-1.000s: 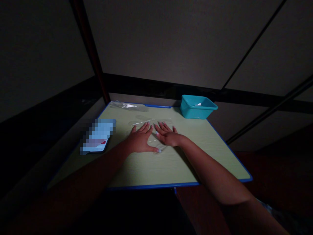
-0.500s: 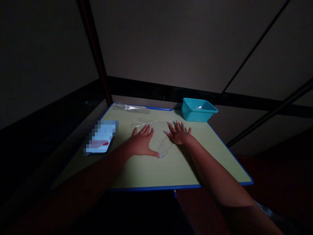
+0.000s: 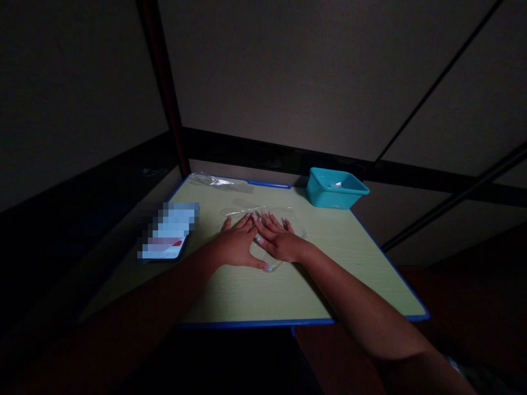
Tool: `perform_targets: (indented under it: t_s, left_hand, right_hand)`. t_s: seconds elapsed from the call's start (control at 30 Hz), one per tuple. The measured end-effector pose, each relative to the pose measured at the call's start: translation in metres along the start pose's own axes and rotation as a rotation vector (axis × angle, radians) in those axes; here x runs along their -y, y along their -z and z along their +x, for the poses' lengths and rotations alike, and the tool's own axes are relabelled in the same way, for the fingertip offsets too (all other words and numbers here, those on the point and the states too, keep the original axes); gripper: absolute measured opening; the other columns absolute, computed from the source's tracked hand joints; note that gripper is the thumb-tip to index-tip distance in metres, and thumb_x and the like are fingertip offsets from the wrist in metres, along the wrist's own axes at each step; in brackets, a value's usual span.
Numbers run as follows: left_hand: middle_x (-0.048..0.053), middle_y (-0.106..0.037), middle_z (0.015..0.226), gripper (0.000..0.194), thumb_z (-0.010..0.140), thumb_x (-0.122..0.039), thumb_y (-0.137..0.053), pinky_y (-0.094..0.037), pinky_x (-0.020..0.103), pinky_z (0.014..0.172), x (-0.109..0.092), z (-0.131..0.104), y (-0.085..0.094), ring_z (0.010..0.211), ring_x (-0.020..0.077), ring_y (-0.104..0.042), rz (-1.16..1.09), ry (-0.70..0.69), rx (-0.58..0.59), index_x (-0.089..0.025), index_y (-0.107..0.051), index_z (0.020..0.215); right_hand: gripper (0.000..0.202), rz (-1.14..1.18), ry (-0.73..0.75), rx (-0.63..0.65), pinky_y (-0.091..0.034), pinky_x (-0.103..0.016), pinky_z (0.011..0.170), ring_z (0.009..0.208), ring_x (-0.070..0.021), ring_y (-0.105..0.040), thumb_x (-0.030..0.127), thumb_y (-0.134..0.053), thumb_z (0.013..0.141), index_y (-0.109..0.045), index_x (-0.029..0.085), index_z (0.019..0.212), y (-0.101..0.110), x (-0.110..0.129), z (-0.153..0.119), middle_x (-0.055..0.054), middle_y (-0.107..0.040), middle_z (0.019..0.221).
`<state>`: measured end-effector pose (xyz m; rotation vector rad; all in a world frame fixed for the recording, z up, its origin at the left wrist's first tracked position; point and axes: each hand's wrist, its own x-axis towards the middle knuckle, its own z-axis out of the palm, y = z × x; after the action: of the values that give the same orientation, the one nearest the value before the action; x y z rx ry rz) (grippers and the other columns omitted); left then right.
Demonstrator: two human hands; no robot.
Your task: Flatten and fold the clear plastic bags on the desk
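Observation:
A clear, thin plastic disposable glove [image 3: 246, 209] lies flat on the table, its finger-like lobes pointing to the far left. My left hand [image 3: 235, 245] rests on its left part, palm down, with the fingers stretched out and the thumb spread toward me. Beside it, my right hand [image 3: 280, 241] lies flat on the plastic, fingers spread. The fingertips of the two hands meet or nearly meet near the middle. Both hands cover much of the glove, so its full outline is hidden.
The pale table [image 3: 263, 299] has a blue rim. A phone [image 3: 173, 233] with a lit, pixelated screen lies at the left. Another piece of clear plastic [image 3: 222, 183] lies along the back edge. A turquoise basket [image 3: 335, 196] with something white inside stands at the back right corner.
My right hand has slid left across the plastic, up to my left hand. The left hand has stayed in nearly the same place.

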<state>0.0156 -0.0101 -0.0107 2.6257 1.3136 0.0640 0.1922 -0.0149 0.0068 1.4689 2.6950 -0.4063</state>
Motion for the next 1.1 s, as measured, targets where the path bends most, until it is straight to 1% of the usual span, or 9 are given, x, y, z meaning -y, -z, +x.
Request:
perform_targets:
  t_s: [0.17, 0.4, 0.57, 0.67, 0.8, 0.87, 0.93, 1.03, 1.1]
  left_hand:
    - [0.016, -0.004, 0.151, 0.121, 0.053, -0.084, -0.05, -0.002, 0.06, 0.105, 0.003, 0.001, -0.003, 0.138, 0.0356, 0.0, 0.019, 0.015, 0.006, -0.016, -0.012, 0.146]
    - [0.018, 0.003, 0.15, 0.125, 0.051, -0.085, -0.049, -0.002, 0.059, 0.105, 0.005, 0.002, -0.004, 0.138, 0.037, 0.004, 0.015, 0.042, 0.023, -0.016, -0.008, 0.147]
    - [0.019, 0.004, 0.149, 0.126, 0.05, -0.087, -0.048, -0.003, 0.059, 0.105, 0.004, 0.001, -0.003, 0.137, 0.037, 0.005, 0.025, 0.047, 0.034, -0.016, -0.007, 0.147]
    - [0.019, 0.003, 0.15, 0.123, 0.053, -0.084, -0.05, -0.004, 0.059, 0.105, 0.003, 0.0, -0.001, 0.138, 0.0373, 0.003, 0.029, 0.033, 0.005, -0.017, -0.009, 0.146]
    - [0.017, 0.0, 0.151, 0.099, 0.071, -0.076, -0.043, -0.006, 0.054, 0.107, 0.0, -0.002, 0.008, 0.139, 0.0327, 0.0, 0.021, -0.008, -0.109, -0.017, -0.014, 0.146]
    - [0.015, -0.001, 0.151, 0.087, 0.079, -0.071, -0.038, -0.007, 0.052, 0.108, -0.002, -0.003, 0.012, 0.139, 0.0301, -0.002, 0.013, -0.051, -0.147, -0.018, -0.018, 0.145]
    - [0.013, -0.002, 0.152, 0.08, 0.083, -0.067, -0.036, -0.008, 0.049, 0.109, -0.004, -0.004, 0.014, 0.14, 0.0267, -0.003, 0.003, -0.122, -0.146, -0.019, -0.021, 0.145]
    - [0.009, -0.004, 0.152, 0.075, 0.084, -0.064, -0.036, -0.008, 0.044, 0.11, -0.004, -0.004, 0.013, 0.14, 0.0222, -0.003, -0.011, -0.216, -0.118, -0.021, -0.022, 0.144]
    - [0.007, -0.004, 0.152, 0.075, 0.085, -0.064, -0.035, -0.008, 0.042, 0.111, -0.003, -0.004, 0.012, 0.14, 0.0211, -0.003, -0.019, -0.239, -0.111, -0.022, -0.02, 0.145]
  right_hand:
    - [0.067, 0.002, -0.138, 0.068, -0.003, -0.062, 0.104, 0.137, -0.0248, 0.012, 0.057, -0.02, 0.091, 0.001, 0.025, 0.146, 0.004, -0.008, -0.002, -0.006, 0.01, 0.151]
    - [0.067, 0.03, -0.344, 0.121, -0.006, -0.067, 0.101, 0.137, -0.0287, 0.012, 0.061, -0.017, 0.089, 0.006, 0.033, 0.145, 0.01, -0.024, -0.001, -0.001, 0.014, 0.151]
    - [0.067, 0.028, -0.511, 0.108, -0.007, -0.072, 0.097, 0.136, -0.0335, 0.013, 0.065, -0.015, 0.087, 0.007, 0.036, 0.144, 0.01, -0.042, 0.001, 0.0, 0.016, 0.151]
    - [0.069, -0.014, -0.593, 0.028, -0.006, -0.071, 0.097, 0.136, -0.0325, 0.013, 0.065, -0.014, 0.087, 0.006, 0.033, 0.145, 0.009, -0.048, 0.003, -0.002, 0.015, 0.152]
    - [0.072, -0.091, -0.541, -0.093, -0.002, -0.065, 0.102, 0.137, -0.0265, 0.013, 0.062, -0.015, 0.089, 0.006, 0.024, 0.146, 0.005, -0.05, 0.006, -0.005, 0.015, 0.151]
    - [0.076, -0.091, -0.49, -0.07, -0.002, -0.064, 0.103, 0.138, -0.0254, 0.01, 0.064, -0.015, 0.087, 0.005, 0.02, 0.146, 0.003, -0.048, 0.006, -0.007, 0.012, 0.152]
    - [0.084, -0.073, -0.438, -0.014, -0.002, -0.063, 0.103, 0.138, -0.0263, 0.009, 0.069, -0.019, 0.084, 0.006, 0.018, 0.146, 0.002, -0.045, 0.005, -0.008, 0.009, 0.152]
    - [0.094, -0.063, -0.37, 0.042, -0.002, -0.062, 0.104, 0.138, -0.0275, 0.009, 0.074, -0.026, 0.079, 0.007, 0.017, 0.146, 0.004, -0.038, 0.003, -0.009, 0.009, 0.152]
    - [0.098, -0.06, -0.338, 0.066, -0.001, -0.063, 0.104, 0.138, -0.0278, 0.01, 0.075, -0.03, 0.076, 0.007, 0.017, 0.146, 0.006, -0.033, 0.001, -0.009, 0.01, 0.152]
